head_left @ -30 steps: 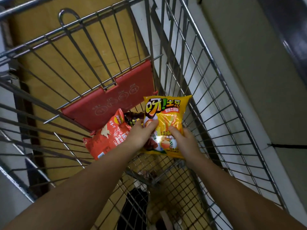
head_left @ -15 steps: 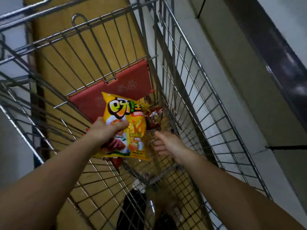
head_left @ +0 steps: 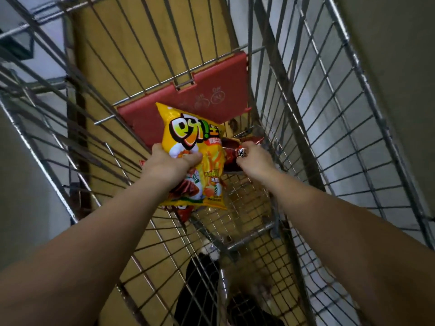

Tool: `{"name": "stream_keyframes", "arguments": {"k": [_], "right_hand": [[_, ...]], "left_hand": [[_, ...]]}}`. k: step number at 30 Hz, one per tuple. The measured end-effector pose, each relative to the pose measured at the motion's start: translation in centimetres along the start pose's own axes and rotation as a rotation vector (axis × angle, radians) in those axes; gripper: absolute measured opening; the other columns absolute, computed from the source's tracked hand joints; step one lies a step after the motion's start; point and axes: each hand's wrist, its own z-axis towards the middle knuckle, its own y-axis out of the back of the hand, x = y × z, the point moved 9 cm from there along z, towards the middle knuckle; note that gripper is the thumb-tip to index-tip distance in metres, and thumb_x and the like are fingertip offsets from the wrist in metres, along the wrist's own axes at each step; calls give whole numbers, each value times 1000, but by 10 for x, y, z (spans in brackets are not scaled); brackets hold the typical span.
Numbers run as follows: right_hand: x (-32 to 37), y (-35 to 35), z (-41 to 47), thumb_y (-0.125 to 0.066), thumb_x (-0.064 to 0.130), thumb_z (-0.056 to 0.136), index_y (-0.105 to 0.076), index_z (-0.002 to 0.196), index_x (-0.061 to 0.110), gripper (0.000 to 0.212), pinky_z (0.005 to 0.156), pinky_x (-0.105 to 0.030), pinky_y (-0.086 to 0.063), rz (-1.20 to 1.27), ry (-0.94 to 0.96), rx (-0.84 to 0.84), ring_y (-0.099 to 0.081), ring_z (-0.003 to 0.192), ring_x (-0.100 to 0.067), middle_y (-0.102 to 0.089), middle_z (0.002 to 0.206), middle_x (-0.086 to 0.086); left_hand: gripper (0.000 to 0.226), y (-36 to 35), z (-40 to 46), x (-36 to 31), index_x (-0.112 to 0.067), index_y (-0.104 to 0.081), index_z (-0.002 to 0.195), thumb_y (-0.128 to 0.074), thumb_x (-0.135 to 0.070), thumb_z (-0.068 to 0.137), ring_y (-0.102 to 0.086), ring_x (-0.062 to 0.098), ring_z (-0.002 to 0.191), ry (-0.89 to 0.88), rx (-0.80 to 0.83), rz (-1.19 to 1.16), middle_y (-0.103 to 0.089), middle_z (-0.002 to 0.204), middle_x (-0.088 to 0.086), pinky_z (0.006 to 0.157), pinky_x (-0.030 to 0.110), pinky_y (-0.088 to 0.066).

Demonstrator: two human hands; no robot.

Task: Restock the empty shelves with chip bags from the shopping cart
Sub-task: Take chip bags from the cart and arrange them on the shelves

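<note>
I look down into a wire shopping cart (head_left: 334, 128). My left hand (head_left: 169, 165) grips a yellow chip bag (head_left: 200, 156) by its left edge and holds it upright above the cart floor. To its right, my right hand (head_left: 251, 158) closes on the top of a dark red chip bag (head_left: 231, 149) that lies against the cart's right side. A corner of another red bag (head_left: 184, 214) pokes out below the yellow one; the rest of it is hidden.
A red plastic seat flap (head_left: 211, 90) hangs on the cart's far wall. Wire sides rise close on both left and right. A yellow-brown floor (head_left: 150, 43) shows beyond the cart, and my dark shoes (head_left: 202, 288) under the basket.
My right hand let go of the yellow bag, which my left hand carried leftward. The right hand then reached forward and closed on the dark red bag.
</note>
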Motion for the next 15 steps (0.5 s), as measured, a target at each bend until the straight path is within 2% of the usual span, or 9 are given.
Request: {"name": "stream_keyframes", "arguments": {"k": [4, 6, 7, 9, 12, 15], "right_hand": [[17, -18, 29, -61, 13, 86, -28, 144, 8, 67, 112, -36, -27, -328, 183, 60, -30, 136, -27, -31, 148, -12], [15, -31, 38, -63, 16, 85, -14, 149, 12, 81, 116, -41, -19, -444, 216, 127, -17, 143, -25, -12, 157, -9], [13, -35, 40, -65, 21, 84, -11, 150, 15, 85, 114, -43, -19, -527, 228, 141, -16, 142, -26, -8, 158, -7], [11, -38, 38, -66, 34, 83, -7, 151, 19, 92, 107, -42, -26, -668, 257, 111, -24, 137, -28, -14, 157, -5], [12, -38, 30, -63, 46, 82, -2, 150, 18, 96, 102, -40, -27, -774, 288, 32, -32, 129, -29, -34, 146, -9], [15, -40, 26, -63, 39, 85, -7, 150, 18, 89, 103, -41, -26, -835, 275, -24, -37, 126, -29, -42, 136, -12]], "left_hand": [[109, -2, 1, 1, -24, -53, 124, -73, -75, 30, -64, 30, 101, 0, 27, 18, -66, 113, 2, 89, 48, -52], [101, -1, -1, 1, -21, -48, 127, -77, -68, 42, -61, 29, 104, 20, 11, 25, -63, 116, 1, 91, 48, -50], [100, -1, 0, 1, -20, -46, 129, -77, -65, 45, -60, 28, 106, 27, 3, 29, -62, 118, 1, 93, 48, -49], [102, -3, 0, 1, -20, -43, 131, -78, -64, 47, -59, 30, 108, 39, 11, 32, -60, 121, 3, 93, 49, -49], [101, -3, 1, 2, -19, -36, 137, -80, -59, 55, -56, 33, 114, 62, 21, 34, -56, 129, 7, 94, 50, -48], [102, -2, 0, 0, -20, -34, 139, -80, -58, 56, -55, 34, 115, 75, 32, 43, -54, 131, 7, 94, 51, -47]]}}
